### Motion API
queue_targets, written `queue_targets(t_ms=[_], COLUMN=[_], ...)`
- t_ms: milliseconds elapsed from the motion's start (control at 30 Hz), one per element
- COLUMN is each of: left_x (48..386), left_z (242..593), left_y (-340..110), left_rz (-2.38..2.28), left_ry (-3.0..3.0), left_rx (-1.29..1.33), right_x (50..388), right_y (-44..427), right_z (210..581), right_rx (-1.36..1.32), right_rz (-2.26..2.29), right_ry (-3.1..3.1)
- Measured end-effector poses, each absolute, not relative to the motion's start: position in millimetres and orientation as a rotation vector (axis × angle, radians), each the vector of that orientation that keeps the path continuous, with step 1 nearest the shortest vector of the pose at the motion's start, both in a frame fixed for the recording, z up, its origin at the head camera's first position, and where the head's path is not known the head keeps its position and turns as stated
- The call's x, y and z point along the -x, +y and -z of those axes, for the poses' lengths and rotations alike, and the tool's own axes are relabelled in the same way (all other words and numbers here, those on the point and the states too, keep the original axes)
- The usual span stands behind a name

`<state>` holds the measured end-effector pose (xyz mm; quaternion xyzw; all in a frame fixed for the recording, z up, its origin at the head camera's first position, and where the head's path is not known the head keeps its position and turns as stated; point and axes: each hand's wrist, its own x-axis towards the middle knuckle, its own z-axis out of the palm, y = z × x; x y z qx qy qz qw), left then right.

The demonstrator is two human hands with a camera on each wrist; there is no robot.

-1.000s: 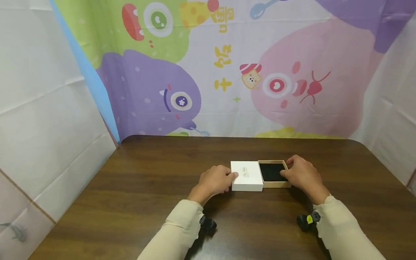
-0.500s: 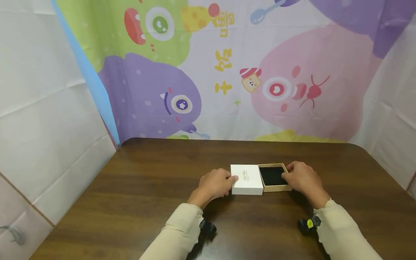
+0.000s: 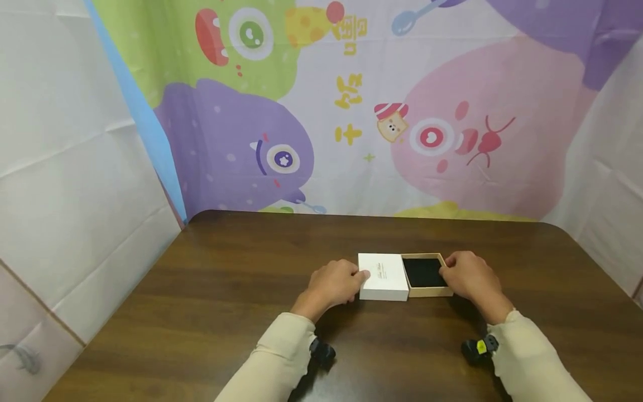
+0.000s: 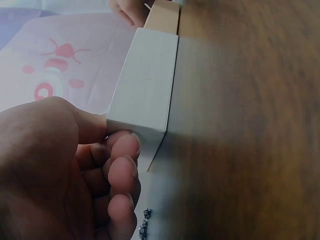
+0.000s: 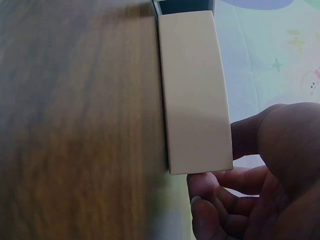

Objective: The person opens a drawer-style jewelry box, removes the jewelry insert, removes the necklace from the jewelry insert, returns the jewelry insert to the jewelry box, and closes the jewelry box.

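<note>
On the table lies a small drawer-style box in two parts. Its white sleeve [image 3: 383,273], printed with fine lettering, is on the left; its tan inner tray [image 3: 431,292], lined with a black pad [image 3: 423,273], extends on the right. My left hand [image 3: 335,282] pinches the sleeve's left end, thumb above and other fingers curled against the end face [image 4: 142,142]. At the tray's right end, my right hand [image 3: 471,274] grips the end wall between thumb and fingers. The right wrist view shows a dark gap [image 5: 185,5] where tray and sleeve meet. Whether the tray still sits inside the sleeve I cannot tell.
The brown wooden table [image 3: 226,312] extends around the box. Behind it hangs a cloth printed with cartoon monsters [image 3: 241,145], and pale sheets [image 3: 75,184] stand at both sides. Black wrist cameras [image 3: 321,353] are strapped to both wrists.
The head view has shifted slightly. Both hands keep their hold on the two box parts, which lie almost where they were; the right thumb sits slightly farther right.
</note>
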<state>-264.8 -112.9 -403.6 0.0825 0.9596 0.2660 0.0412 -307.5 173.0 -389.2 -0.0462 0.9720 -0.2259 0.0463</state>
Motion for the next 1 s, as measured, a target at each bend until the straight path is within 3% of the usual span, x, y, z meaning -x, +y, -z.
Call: queue_targets(t_ms=[1000], left_x=[265], left_z=[403], left_y=[-115], left_rz=[-0.693], left_ry=[2.984], left_rx=[-0.248], right_x=[311], right_y=[184], right_z=[385], right_rx=[0.206], right_rz=[0.735], right_ry=[2.885])
